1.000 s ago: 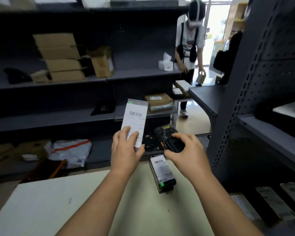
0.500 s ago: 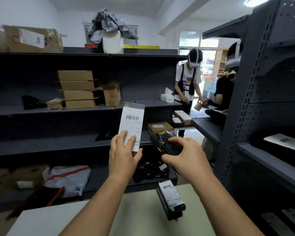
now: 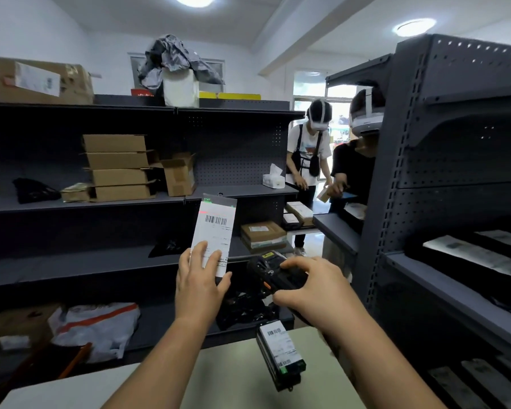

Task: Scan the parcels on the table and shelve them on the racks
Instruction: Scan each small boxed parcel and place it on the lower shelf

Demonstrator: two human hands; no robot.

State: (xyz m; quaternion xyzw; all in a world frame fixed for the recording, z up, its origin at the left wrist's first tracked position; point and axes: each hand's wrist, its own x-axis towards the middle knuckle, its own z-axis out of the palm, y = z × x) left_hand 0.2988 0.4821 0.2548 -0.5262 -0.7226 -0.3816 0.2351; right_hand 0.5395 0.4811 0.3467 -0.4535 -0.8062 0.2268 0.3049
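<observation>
Above the table [image 3: 219, 382], the left hand [image 3: 199, 286] pinches a flat, white rectangular parcel [image 3: 216, 228]. The right hand [image 3: 313, 290] grips a black scanner [image 3: 266, 273].

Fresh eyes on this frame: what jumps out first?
Dead centre, the left hand holds a white barcoded parcel upright while the right hand grips a black scanner just right of it. Below them a dark labelled box lies on the pale table. Cardboard boxes stack on the rack behind.
</observation>
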